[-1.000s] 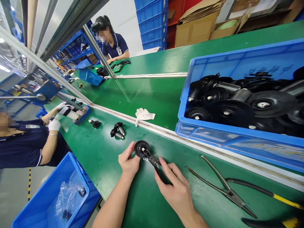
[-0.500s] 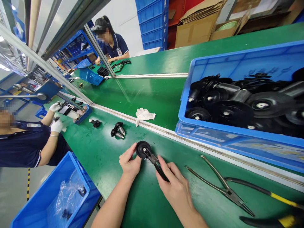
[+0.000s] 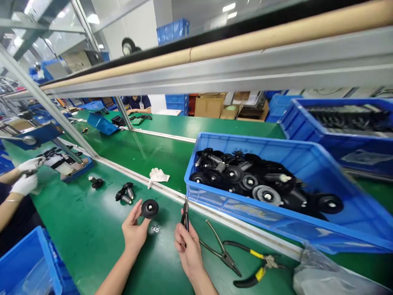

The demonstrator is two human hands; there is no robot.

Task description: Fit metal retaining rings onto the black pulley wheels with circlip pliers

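My left hand (image 3: 135,229) grips a round black wheel (image 3: 150,209) with a pale metal pin at its centre, tilted towards me. A pair of dark-handled pliers (image 3: 186,215) is in my right hand (image 3: 188,248), jaws pointing up and away, apart from the wheel. Between the hands, several small shiny rings (image 3: 156,228) lie on the green table. To the right of my right hand rest long-nosed metal pliers (image 3: 225,256), and beside them yellow-and-black handled pliers (image 3: 260,272).
A blue crate (image 3: 221,196) of black wheel parts stands at the right, with another crate (image 3: 346,147) behind it. More wheel parts (image 3: 125,193) and a white glove (image 3: 158,176) lie farther back. A co-worker's gloved hands (image 3: 26,176) are at the far left. A shelf rail (image 3: 199,80) crosses above.
My right hand has drawn the pliers off the wheel to the right, and their jaws now point upward. The wheel stays in my left hand. The view has swung up and right.
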